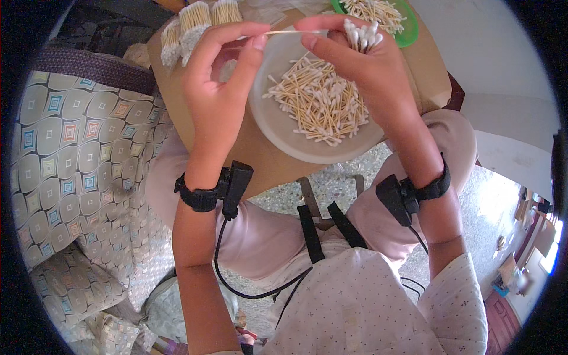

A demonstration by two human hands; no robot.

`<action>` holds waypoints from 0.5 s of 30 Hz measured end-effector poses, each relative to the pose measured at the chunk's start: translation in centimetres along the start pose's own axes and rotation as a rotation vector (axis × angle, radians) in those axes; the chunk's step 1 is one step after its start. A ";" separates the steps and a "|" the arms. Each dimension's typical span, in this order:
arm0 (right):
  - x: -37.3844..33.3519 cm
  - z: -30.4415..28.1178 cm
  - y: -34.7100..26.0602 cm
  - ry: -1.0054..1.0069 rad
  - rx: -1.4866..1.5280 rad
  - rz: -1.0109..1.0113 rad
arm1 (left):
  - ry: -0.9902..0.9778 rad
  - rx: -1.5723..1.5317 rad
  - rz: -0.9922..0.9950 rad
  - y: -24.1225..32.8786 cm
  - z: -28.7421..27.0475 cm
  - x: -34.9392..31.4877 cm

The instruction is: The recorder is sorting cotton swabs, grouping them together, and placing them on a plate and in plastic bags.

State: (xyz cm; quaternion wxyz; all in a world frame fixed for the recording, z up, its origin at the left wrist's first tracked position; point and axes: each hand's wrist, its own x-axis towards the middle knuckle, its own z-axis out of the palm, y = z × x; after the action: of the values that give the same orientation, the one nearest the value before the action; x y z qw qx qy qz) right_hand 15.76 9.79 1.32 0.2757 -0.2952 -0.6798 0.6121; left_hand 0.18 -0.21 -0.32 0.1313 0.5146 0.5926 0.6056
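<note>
Above a wide white bowl (322, 155), a single cotton swab (283, 32) is stretched level between my two hands. My left hand (218, 89) pinches its left end with thumb and forefinger. The thumb and forefinger of my right hand (376, 71) are at its other end. A small bunch of cotton swabs (362, 36), white tips up, is also gripped in the right hand's curled fingers. Loose cotton swabs (319, 100) with wooden sticks lie crisscrossed in a heap in the bowl below.
Packed bundles of swabs (194, 25) stand at the back left of the brown board (260, 179). A green bowl (409, 31) with more swabs sits at the back right. Patterned cloth (83, 160) covers furniture on the left. Black cables (248, 294) run from my wrist straps.
</note>
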 end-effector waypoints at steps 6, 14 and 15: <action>0.2 0.6 -0.5 -0.038 0.310 0.255 | 0.019 0.218 0.261 0.3 0.1 -0.2; 0.2 1.2 1.7 -0.140 1.071 0.381 | -0.175 0.549 0.758 0.6 0.4 -0.3; 0.2 1.3 2.2 -0.140 1.072 0.380 | -0.175 0.550 0.758 0.6 0.6 -0.4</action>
State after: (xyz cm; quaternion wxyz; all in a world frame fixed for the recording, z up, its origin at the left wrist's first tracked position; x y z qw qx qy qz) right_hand 14.77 9.25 -1.00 0.2262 -0.1900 -0.2261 0.9282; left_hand 1.01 -0.31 -0.13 -0.1906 0.7594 0.4880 0.3858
